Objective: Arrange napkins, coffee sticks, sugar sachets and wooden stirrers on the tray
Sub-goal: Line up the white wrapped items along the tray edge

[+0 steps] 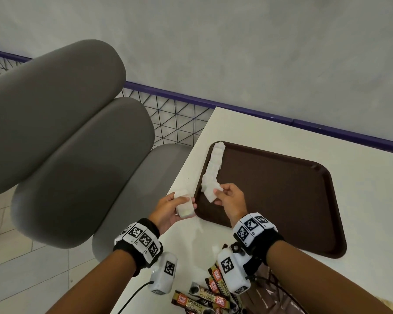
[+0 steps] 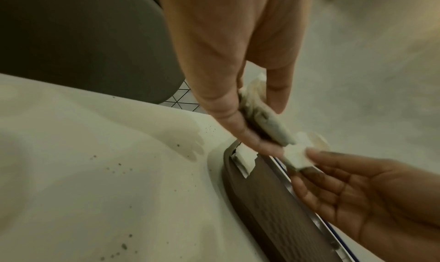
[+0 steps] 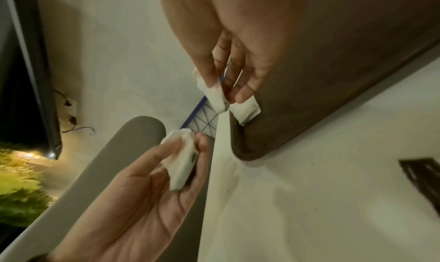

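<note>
Off to my left, beside the table, the grey padded seat (image 1: 82, 155) is curving away, smooth and rounded. Nearer in, my left hand (image 1: 168, 208) is hovering over the white table (image 1: 361, 168) edge, fingers and thumb curling round a small stack of white sachets (image 1: 184, 206); I am keeping the spare ones bunched there so my other hand can draw from them one at a time. They are looking like soft, flat paper pillows, slightly crumpled at the ends.

Just beside that, along the left rim of the brown tray (image 1: 281, 196), a row of white sachets (image 1: 213, 168) is lying overlapped like tiles, running from the far corner toward me. I judge I am extending that line. The tray itself is showing a fine woven grain and a raised, rounded lip, which should be stopping things from sliding off.

Over the near end of the row, my right hand (image 1: 230, 200) is pinching one single sachet (image 1: 218, 190) between thumb and fingertips, the other fingers loosely curling.

Close to me, below my wrists, the coffee sticks (image 1: 202, 298) are lying in a loose glossy heap on the table, not yet on the tray. Napkins and stirrers I cannot pick out for certain.
</note>
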